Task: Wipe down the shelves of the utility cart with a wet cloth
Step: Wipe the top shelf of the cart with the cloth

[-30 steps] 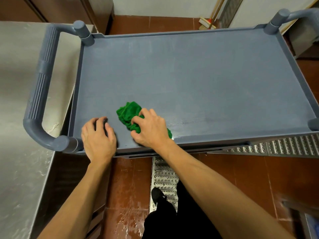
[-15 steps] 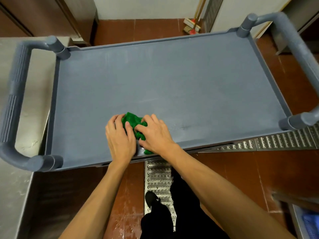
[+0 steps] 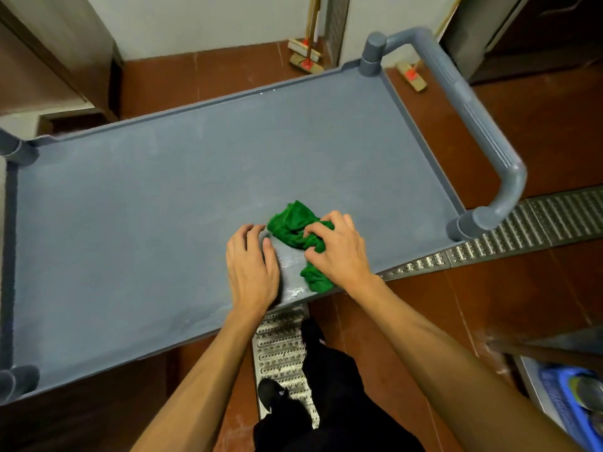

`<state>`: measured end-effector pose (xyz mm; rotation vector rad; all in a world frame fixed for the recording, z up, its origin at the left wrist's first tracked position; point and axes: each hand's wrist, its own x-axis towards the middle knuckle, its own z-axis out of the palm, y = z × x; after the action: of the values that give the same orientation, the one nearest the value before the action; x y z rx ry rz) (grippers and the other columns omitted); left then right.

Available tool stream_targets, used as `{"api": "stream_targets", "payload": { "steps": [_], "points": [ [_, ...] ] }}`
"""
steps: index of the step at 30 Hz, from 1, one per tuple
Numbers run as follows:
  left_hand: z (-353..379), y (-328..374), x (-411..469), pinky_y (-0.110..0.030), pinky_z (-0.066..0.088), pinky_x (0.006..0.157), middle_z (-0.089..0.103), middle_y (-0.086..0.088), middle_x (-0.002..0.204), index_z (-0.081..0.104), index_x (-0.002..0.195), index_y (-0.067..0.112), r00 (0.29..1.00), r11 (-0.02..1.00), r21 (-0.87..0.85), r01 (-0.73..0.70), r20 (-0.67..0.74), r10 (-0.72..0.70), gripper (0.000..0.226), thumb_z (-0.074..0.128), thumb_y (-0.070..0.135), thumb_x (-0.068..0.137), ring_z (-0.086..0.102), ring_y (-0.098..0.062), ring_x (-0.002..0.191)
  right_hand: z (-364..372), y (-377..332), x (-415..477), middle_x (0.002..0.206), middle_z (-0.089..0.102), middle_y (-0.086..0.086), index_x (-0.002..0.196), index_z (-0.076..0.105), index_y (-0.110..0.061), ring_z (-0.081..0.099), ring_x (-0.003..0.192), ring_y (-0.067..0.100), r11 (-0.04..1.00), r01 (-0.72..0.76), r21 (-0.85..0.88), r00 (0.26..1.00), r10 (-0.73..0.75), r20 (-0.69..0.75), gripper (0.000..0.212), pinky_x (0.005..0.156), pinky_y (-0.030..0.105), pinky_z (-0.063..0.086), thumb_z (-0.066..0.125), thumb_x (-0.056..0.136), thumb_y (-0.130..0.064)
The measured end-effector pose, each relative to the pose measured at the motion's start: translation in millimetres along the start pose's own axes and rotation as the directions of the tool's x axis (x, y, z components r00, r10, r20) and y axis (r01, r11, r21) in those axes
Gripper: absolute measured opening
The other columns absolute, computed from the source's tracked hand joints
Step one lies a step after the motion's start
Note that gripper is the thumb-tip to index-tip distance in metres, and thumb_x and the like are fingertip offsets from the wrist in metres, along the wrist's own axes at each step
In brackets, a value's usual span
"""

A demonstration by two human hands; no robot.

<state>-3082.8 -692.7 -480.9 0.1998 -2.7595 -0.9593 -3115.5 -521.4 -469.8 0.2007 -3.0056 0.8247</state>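
Observation:
The grey utility cart's top shelf (image 3: pixel 137 203) fills the middle of the view. A crumpled green cloth (image 3: pixel 293 223) lies on it near the front edge, right of centre. My right hand (image 3: pixel 337 247) grips the cloth, fingers curled into its folds. Just left of the cloth, my left hand (image 3: pixel 251 265) lies palm down on the shelf, its fingertips at the cloth's edge. A wet sheen shows on the shelf between the hands.
The cart's right handle (image 3: pixel 473 125) arches over the red tile floor. A metal drain grate (image 3: pixel 509 236) runs under the cart towards my feet. Brooms (image 3: pixel 306 57) lean at the far wall. A blue crate (image 3: pixel 567 406) sits at the lower right.
Both hands and the cloth have shifted right along the shelf's front edge. My left hand came up beside the cloth from the left corner. The view has swung right.

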Motion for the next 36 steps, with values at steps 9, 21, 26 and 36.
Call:
{"api": "stream_targets", "payload": {
  "steps": [9, 21, 26, 36],
  "points": [
    [43.0, 54.2, 14.8, -0.044, 0.042, 0.105, 0.056, -0.014, 0.128, 0.061, 0.123, 0.008, 0.993, 0.998, -0.022, -0.059, 0.105, 0.061, 0.032, 0.044, 0.024, 0.101, 0.052, -0.030, 0.119, -54.8, 85.6, 4.4, 0.105, 0.051, -0.002, 0.099, 0.067, -0.030, 0.046, 0.102, 0.022, 0.978, -0.207, 0.024, 0.978, 0.208, -0.035, 0.024, 0.068, 0.035, 0.047, 0.067, 0.075, -0.024],
    [43.2, 52.9, 13.4, -0.040, 0.042, 0.105, 0.055, -0.010, 0.130, 0.062, 0.123, 0.011, 0.990, 0.999, -0.030, -0.033, 0.139, 0.036, 0.031, 0.043, 0.024, 0.102, 0.050, -0.025, 0.123, -65.6, 111.5, 8.6, 0.129, 0.053, 0.002, 0.142, 0.047, -0.037, 0.048, 0.112, 0.027, 0.912, -0.400, 0.095, 0.906, 0.409, -0.105, 0.054, 0.087, 0.043, 0.049, 0.052, 0.089, -0.027],
    [28.1, 26.4, 8.1, -0.039, 0.042, 0.106, 0.055, -0.007, 0.131, 0.063, 0.123, 0.011, 0.988, 1.000, -0.019, -0.021, 0.152, 0.024, 0.035, 0.039, 0.028, 0.103, 0.048, -0.022, 0.125, -57.5, 95.6, 10.4, 0.117, 0.060, 0.000, 0.124, 0.064, -0.035, 0.059, 0.103, 0.028, 0.865, -0.463, 0.193, 0.856, 0.493, -0.157, 0.045, 0.085, 0.044, 0.052, 0.051, 0.081, -0.036],
    [-34.4, -41.6, 7.1, -0.039, 0.040, 0.108, 0.055, -0.010, 0.131, 0.063, 0.122, 0.011, 0.997, 0.999, -0.012, 0.049, 0.067, -0.049, 0.031, 0.043, 0.024, 0.102, 0.048, -0.024, 0.125, -11.5, 20.1, 1.1, 0.116, 0.061, 0.001, 0.121, 0.068, -0.031, 0.062, 0.099, 0.027, 0.850, -0.464, 0.248, 0.847, 0.508, -0.157, 0.039, 0.083, 0.040, 0.051, 0.059, 0.084, -0.034]
  ]
}}
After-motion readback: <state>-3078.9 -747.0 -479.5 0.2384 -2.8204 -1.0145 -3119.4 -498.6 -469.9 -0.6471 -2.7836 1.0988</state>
